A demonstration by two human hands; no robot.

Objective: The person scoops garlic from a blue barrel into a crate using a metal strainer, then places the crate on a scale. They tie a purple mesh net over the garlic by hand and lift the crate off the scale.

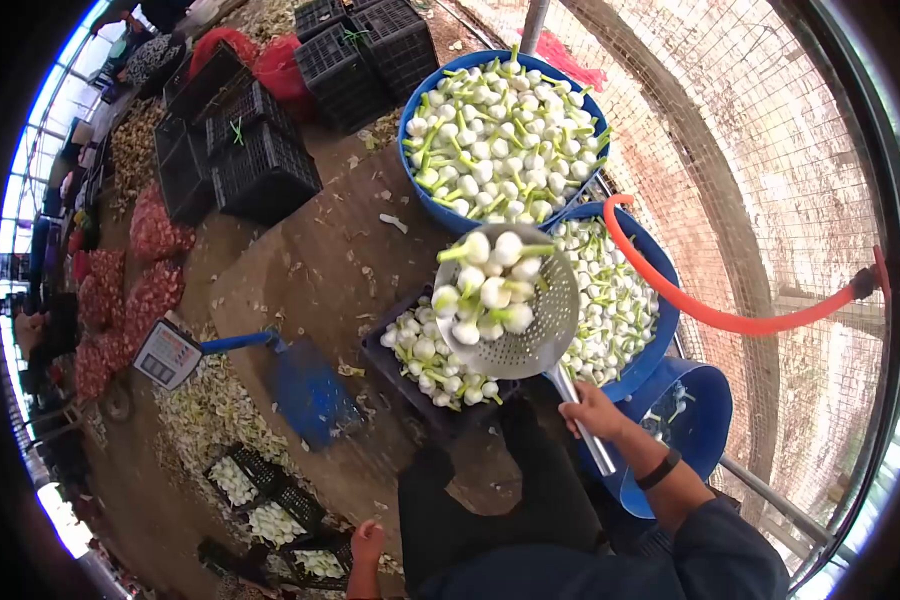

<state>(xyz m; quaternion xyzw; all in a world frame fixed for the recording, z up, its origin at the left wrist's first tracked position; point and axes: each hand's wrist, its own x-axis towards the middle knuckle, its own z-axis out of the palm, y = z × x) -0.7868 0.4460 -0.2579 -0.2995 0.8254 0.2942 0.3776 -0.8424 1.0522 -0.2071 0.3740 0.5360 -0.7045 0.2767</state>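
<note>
My right hand (597, 411) is wrapped round the metal handle of a large round skimmer (547, 318) full of small holes. Several white garlic bulbs with short green stems (494, 284) rest in its bowl. Beneath the skimmer stands a dark crate (378, 350) partly filled with more of these bulbs. Behind it is a blue tub (406, 150) heaped with garlic, and a second blue tub (670, 325) with garlic is just to the right. My left hand (367, 543) hangs low beside my leg, its fingers curled and nothing visible in them.
An orange hose (730, 318) arches over the second tub from the wire fence (770, 130). A blue barrel (712, 420) stands at my right. Left of the crate is a scale with a blue platform (310, 395). Black crates (260, 165) and red net sacks (160, 225) stand farther left.
</note>
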